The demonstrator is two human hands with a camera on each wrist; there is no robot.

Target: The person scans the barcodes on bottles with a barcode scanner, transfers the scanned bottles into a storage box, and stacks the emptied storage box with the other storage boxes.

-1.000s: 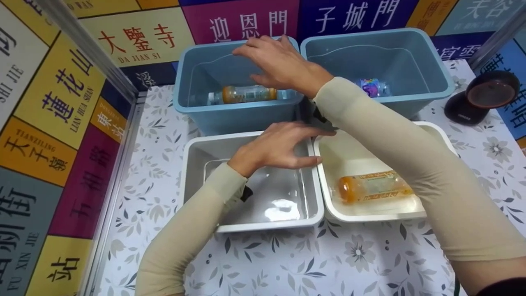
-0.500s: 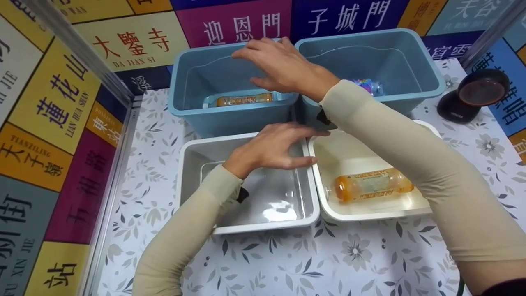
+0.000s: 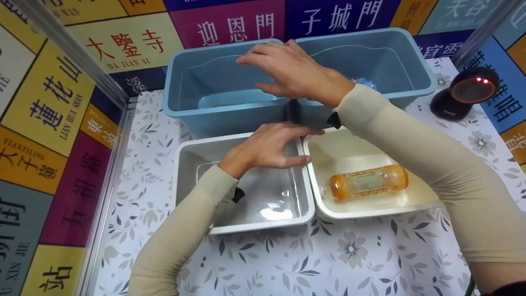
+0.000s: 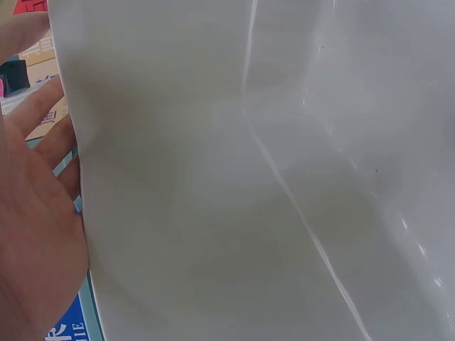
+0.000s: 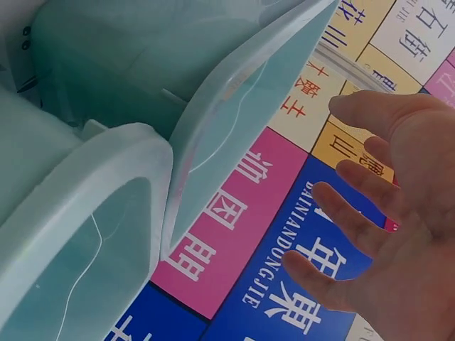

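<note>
My left hand [image 3: 271, 146] hovers above the back right part of the grey-white bin [image 3: 263, 227], thumb and fingers spread and holding nothing. In the left wrist view the same hand [image 4: 39, 241] overlaps a bin's edge. My right hand [image 3: 289, 72] is over the inner corner of the left blue bin [image 3: 230, 123], palm down and fingers loosely spread. Nothing is in that hand [image 5: 398, 206] in the right wrist view. An orange-labelled bottle [image 3: 370, 183] lies in the cream bin [image 3: 316, 197]. Only an orange sliver of another bottle [image 3: 240, 104] shows inside the left blue bin.
A small bottle with a colourful label [image 3: 361, 82] lies in the right blue bin [image 3: 386, 61], mostly hidden. At the right stands a black scanner-like device [image 3: 466, 94] with red lights. Sign-covered panels [image 3: 131, 45] close off the back and left of the floral-covered table [image 3: 353, 263].
The head view has shifted, so the bins sit slightly further left in it. The blue bins' bottles are more hidden behind the front walls. Red lights now show on the black device. Both hands keep their pose.
</note>
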